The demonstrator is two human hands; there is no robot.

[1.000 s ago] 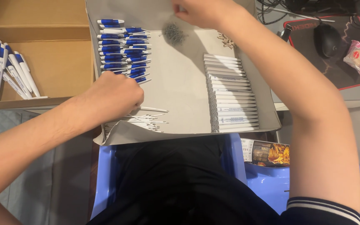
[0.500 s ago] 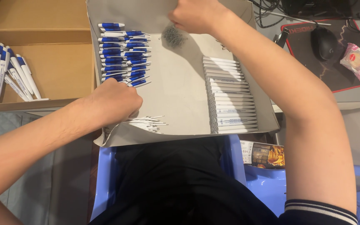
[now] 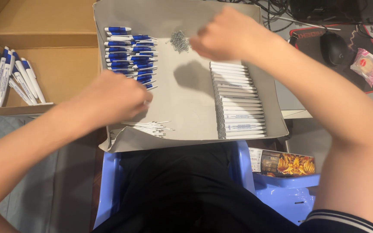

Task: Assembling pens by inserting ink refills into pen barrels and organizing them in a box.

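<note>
Grey tray (image 3: 186, 103) on the lap. The left hand (image 3: 113, 98) is curled above thin white refills (image 3: 150, 127), its grasp hidden. The right hand (image 3: 229, 34), fingers pinched, is held beside the small springs (image 3: 179, 41); its contents cannot be told.

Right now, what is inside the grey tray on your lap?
In the grey tray: blue pen halves, white barrels, springs and thin refills. The left hand covers part of the floor.

In the tray (image 3: 195, 108), pen tops (image 3: 130, 54) lie left, barrels (image 3: 238, 103) right, probably springs (image 3: 179, 41) behind, refills (image 3: 150, 127) in front.
</note>
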